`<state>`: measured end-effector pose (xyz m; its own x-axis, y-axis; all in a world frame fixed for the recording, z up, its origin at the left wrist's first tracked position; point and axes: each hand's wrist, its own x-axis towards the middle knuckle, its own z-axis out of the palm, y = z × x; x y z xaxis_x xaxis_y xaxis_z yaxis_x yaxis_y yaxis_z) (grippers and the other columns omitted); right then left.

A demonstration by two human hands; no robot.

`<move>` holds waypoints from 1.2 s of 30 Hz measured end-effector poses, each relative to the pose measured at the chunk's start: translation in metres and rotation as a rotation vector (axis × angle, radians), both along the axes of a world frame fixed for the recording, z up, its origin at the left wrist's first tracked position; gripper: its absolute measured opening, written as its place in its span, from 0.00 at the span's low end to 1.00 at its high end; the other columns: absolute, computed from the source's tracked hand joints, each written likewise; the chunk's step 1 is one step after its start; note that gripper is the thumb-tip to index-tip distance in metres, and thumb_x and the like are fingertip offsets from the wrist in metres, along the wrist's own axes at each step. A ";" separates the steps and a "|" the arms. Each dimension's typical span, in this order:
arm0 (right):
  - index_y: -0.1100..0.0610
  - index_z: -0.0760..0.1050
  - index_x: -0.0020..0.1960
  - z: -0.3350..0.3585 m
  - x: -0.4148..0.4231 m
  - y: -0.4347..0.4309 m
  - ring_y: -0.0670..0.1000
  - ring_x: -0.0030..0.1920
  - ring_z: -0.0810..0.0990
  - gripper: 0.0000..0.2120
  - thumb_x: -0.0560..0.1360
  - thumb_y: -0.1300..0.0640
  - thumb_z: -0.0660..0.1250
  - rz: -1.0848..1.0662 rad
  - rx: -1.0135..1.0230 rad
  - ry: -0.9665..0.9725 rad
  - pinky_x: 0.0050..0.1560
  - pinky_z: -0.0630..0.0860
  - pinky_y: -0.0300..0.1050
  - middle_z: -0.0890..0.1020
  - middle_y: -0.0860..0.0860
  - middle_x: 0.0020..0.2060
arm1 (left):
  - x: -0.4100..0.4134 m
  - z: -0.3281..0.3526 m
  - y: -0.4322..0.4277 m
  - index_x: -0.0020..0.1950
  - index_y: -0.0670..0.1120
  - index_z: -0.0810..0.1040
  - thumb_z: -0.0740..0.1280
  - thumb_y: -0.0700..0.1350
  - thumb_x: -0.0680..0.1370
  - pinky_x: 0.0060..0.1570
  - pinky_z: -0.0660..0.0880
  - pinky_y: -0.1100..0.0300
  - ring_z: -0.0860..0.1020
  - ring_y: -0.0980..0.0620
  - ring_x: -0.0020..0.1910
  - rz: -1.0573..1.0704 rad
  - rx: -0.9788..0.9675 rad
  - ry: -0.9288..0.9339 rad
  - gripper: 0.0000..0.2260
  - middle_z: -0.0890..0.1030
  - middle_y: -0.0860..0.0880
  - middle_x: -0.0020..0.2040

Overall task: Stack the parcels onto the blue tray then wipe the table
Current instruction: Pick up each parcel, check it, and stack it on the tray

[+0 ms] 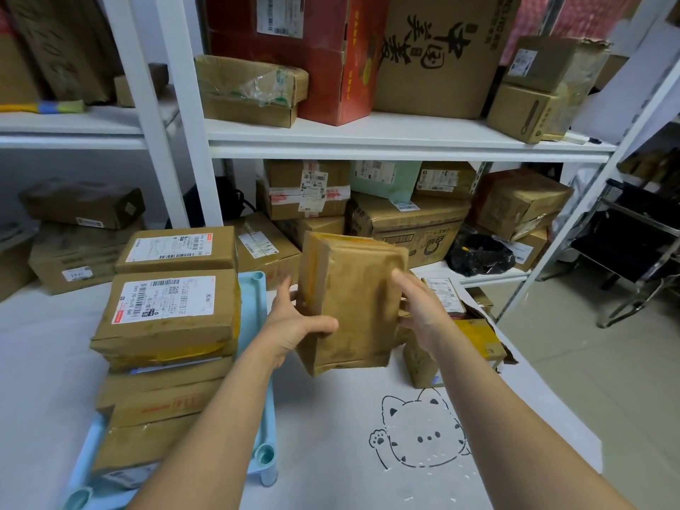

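A brown cardboard parcel (349, 303) hangs above the table, tilted, with my left hand (298, 322) gripping its left edge and my right hand (419, 311) gripping its right edge. To the left, the light blue tray (254, 311) carries a tall stack of several brown parcels; the top one (167, 311) shows a white shipping label. Another labelled parcel (176, 250) lies behind that stack. More parcels (474, 340) rest on the table at the right, partly hidden behind my right forearm.
The table has a white cloth (331, 436) with a cat drawing (423, 432). White shelves (368, 141) behind it hold many cardboard boxes and a black bag (478, 254). A dark metal cart (633, 244) stands on the tiled floor at the right.
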<state>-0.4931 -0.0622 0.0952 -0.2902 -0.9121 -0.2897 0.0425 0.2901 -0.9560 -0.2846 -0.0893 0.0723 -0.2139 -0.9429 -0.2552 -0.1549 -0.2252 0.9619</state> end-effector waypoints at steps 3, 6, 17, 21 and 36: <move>0.49 0.54 0.77 0.003 -0.004 -0.007 0.62 0.72 0.63 0.43 0.70 0.25 0.54 -0.077 0.118 -0.102 0.70 0.61 0.64 0.63 0.55 0.74 | -0.001 0.005 0.004 0.75 0.61 0.49 0.80 0.47 0.63 0.71 0.61 0.41 0.56 0.46 0.74 -0.075 -0.152 -0.233 0.52 0.53 0.54 0.76; 0.47 0.54 0.77 0.002 -0.011 -0.003 0.63 0.72 0.63 0.43 0.69 0.25 0.53 -0.114 0.155 -0.294 0.66 0.65 0.63 0.61 0.56 0.75 | 0.002 0.016 0.008 0.75 0.58 0.56 0.74 0.47 0.70 0.71 0.59 0.46 0.55 0.48 0.74 -0.128 -0.172 -0.104 0.39 0.54 0.55 0.76; 0.51 0.74 0.63 -0.023 -0.014 0.016 0.59 0.59 0.77 0.21 0.76 0.41 0.61 -0.231 -0.038 -0.534 0.64 0.70 0.59 0.80 0.58 0.59 | 0.000 0.016 0.000 0.64 0.54 0.76 0.61 0.43 0.80 0.61 0.67 0.58 0.70 0.50 0.66 0.055 -0.187 0.063 0.13 0.77 0.52 0.63; 0.51 0.75 0.52 -0.011 -0.004 0.015 0.54 0.51 0.76 0.11 0.76 0.45 0.64 -0.252 -0.089 -0.518 0.56 0.74 0.52 0.79 0.55 0.48 | -0.012 0.010 0.002 0.71 0.50 0.67 0.71 0.43 0.74 0.65 0.67 0.52 0.68 0.48 0.69 0.254 -0.130 0.066 0.26 0.68 0.47 0.71; 0.61 0.81 0.54 0.016 -0.001 0.003 0.52 0.48 0.81 0.09 0.75 0.64 0.67 -0.220 -0.244 -0.295 0.45 0.80 0.45 0.82 0.56 0.54 | -0.013 0.001 0.006 0.62 0.47 0.74 0.55 0.55 0.82 0.47 0.79 0.49 0.79 0.47 0.46 0.159 0.265 0.299 0.16 0.81 0.43 0.49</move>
<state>-0.4937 -0.0596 0.1109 -0.4223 -0.8899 -0.1726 0.3592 0.0105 -0.9332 -0.2973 -0.0829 0.0733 -0.1728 -0.8804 -0.4416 0.1782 -0.4689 0.8651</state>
